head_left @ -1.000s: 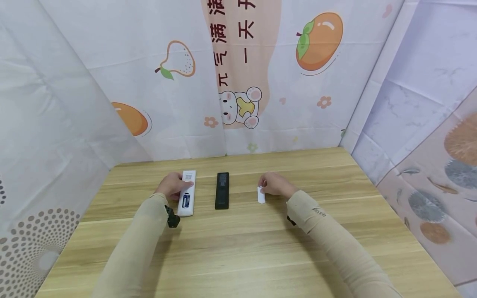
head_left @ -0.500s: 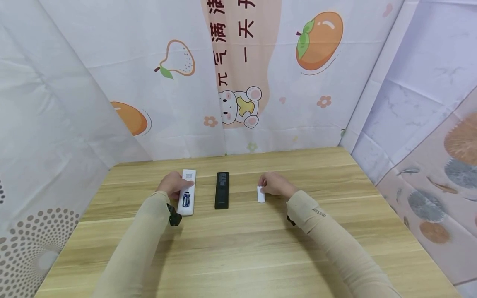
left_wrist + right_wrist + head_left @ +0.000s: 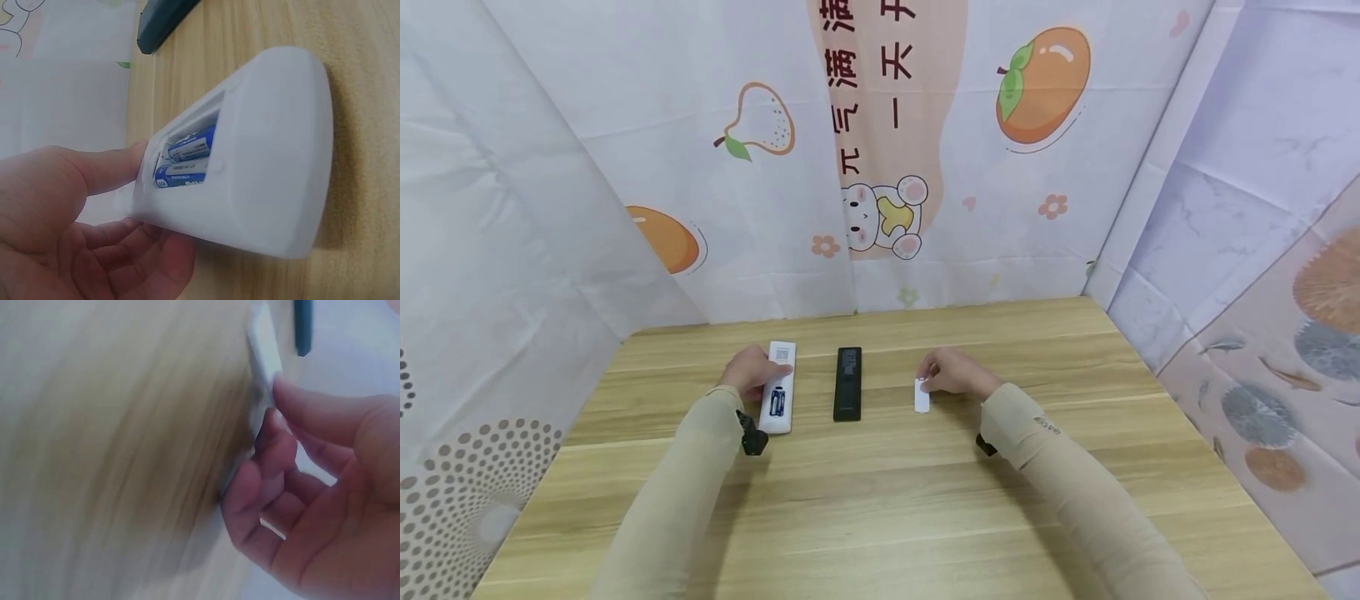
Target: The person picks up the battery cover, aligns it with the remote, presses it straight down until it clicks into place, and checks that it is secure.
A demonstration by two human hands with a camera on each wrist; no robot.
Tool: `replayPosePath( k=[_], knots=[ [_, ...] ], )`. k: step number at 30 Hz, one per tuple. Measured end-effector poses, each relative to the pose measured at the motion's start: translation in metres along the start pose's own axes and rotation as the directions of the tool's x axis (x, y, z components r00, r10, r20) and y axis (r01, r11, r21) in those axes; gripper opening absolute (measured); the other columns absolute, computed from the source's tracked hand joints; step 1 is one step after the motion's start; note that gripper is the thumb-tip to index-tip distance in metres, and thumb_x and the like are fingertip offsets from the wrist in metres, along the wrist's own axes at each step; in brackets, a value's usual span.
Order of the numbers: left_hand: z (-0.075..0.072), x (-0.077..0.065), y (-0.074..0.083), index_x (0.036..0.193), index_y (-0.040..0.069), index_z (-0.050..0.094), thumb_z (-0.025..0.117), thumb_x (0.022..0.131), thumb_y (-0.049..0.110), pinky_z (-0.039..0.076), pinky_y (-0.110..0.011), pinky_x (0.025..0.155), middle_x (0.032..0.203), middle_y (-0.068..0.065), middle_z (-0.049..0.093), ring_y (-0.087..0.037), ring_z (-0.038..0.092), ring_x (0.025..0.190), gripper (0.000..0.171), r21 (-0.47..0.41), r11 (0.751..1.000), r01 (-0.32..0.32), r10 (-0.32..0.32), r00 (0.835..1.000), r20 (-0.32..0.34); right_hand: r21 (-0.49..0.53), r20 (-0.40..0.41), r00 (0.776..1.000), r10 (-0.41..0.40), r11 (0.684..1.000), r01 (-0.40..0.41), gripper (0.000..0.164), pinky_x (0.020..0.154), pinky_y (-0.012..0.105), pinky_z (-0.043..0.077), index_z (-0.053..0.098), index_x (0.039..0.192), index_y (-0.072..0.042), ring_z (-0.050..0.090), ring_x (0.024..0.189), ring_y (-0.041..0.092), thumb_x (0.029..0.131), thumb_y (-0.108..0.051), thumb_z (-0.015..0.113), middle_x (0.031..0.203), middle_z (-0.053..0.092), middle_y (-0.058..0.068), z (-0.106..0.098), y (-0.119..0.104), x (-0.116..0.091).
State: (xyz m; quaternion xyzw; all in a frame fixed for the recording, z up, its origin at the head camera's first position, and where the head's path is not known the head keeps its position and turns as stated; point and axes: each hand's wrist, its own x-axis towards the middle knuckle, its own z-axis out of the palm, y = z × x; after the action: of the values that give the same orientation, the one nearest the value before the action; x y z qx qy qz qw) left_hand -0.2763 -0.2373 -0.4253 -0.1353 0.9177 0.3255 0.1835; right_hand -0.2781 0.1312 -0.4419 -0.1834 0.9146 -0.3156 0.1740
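Note:
In the head view my left hand [image 3: 747, 372] grips the upper part of a white remote control [image 3: 780, 423] by its sides, back face up. Its battery compartment is uncovered, and two blue-and-silver batteries [image 3: 190, 147] lie side by side inside, as the left wrist view shows. Over to the right, my right hand [image 3: 953, 371] pinches a small white battery cover [image 3: 922, 400] by its far end, between thumb and fingertips, low over the table. The other fingers of that hand are curled in the right wrist view, which is blurred.
Between the hands a black remote control [image 3: 847, 392] lies face down on the wooden table [image 3: 880, 500]. A printed curtain [image 3: 925, 283] hangs along the table's back edge, and more cloth flanks both sides.
My right hand has shifted slightly left with the battery cover. The left hand and the white remote control stay in nearly the same place.

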Motion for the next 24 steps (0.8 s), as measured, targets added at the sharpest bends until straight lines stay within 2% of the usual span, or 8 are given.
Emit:
replayPosePath(
  k=[4, 6, 11, 18, 21, 24],
  knots=[
    [0.0, 0.003, -0.004, 0.117, -0.007, 0.058, 0.07, 0.098, 0.03, 0.058, -0.035, 0.068, 0.102, -0.019, 0.066, -0.024, 0.065, 0.08, 0.044, -0.051, 0.998, -0.023, 0.024, 1.0, 0.012, 0.167, 0.01, 1.0, 0.014, 0.986, -0.015, 0.014, 0.067, 0.028, 0.048, 0.07, 0.107, -0.001, 0.055, 0.08, 0.018, 0.093, -0.005, 0.072, 0.098, 0.065, 0.009, 0.001, -0.002, 0.001],
    [0.0, 0.005, -0.005, 0.117, -0.006, 0.058, 0.071, 0.097, 0.03, 0.058, -0.033, 0.068, 0.104, -0.019, 0.067, -0.024, 0.065, 0.082, 0.044, -0.069, 0.997, -0.035, 0.036, 0.999, 0.017, 0.205, -0.004, 1.0, 0.018, 0.979, -0.016, 0.015, 0.064, 0.026, 0.046, 0.069, 0.107, -0.001, 0.054, 0.077, 0.018, 0.093, -0.005, 0.072, 0.096, 0.064, 0.009, 0.001, -0.005, 0.001],
    [0.001, 0.007, -0.007, 0.12, -0.006, 0.059, 0.07, 0.098, 0.032, 0.057, -0.031, 0.066, 0.106, -0.018, 0.067, -0.025, 0.065, 0.084, 0.046, -0.093, 0.995, -0.032, 0.035, 0.999, 0.032, 0.238, -0.005, 1.0, 0.026, 0.971, -0.024, 0.014, 0.064, 0.029, 0.05, 0.07, 0.106, -0.002, 0.057, 0.076, 0.02, 0.093, -0.007, 0.074, 0.096, 0.066, 0.008, 0.003, -0.013, 0.001],
    [-0.001, 0.007, -0.009, 0.123, -0.005, 0.06, 0.068, 0.099, 0.033, 0.053, -0.027, 0.062, 0.106, -0.017, 0.069, -0.022, 0.063, 0.081, 0.045, -0.13, 0.991, -0.029, 0.033, 0.999, 0.029, 0.227, 0.001, 1.0, -0.027, 0.973, 0.026, 0.011, 0.071, 0.037, 0.057, 0.07, 0.106, -0.005, 0.063, 0.08, 0.023, 0.096, -0.01, 0.071, 0.096, 0.067, 0.006, 0.009, -0.017, 0.004],
    [-0.002, 0.009, -0.01, 0.124, -0.004, 0.06, 0.069, 0.099, 0.033, 0.053, -0.026, 0.062, 0.106, -0.017, 0.069, -0.022, 0.063, 0.081, 0.046, -0.155, 0.987, -0.046, 0.051, 0.998, 0.027, 0.205, -0.001, 0.998, -0.064, 0.977, 0.063, 0.019, 0.074, 0.038, 0.059, 0.07, 0.114, -0.004, 0.065, 0.084, 0.022, 0.097, -0.012, 0.071, 0.097, 0.068, 0.005, 0.011, -0.018, 0.005],
    [-0.003, 0.012, -0.012, 0.129, -0.004, 0.059, 0.07, 0.098, 0.035, 0.052, -0.027, 0.063, 0.105, -0.016, 0.069, -0.02, 0.063, 0.08, 0.051, -0.172, 0.981, -0.089, 0.094, 0.995, 0.019, 0.177, -0.006, 0.994, -0.105, 0.979, 0.104, 0.025, 0.074, 0.036, 0.059, 0.07, 0.119, -0.002, 0.064, 0.084, 0.018, 0.097, -0.012, 0.071, 0.099, 0.069, 0.004, 0.011, -0.021, 0.006]
  ],
)
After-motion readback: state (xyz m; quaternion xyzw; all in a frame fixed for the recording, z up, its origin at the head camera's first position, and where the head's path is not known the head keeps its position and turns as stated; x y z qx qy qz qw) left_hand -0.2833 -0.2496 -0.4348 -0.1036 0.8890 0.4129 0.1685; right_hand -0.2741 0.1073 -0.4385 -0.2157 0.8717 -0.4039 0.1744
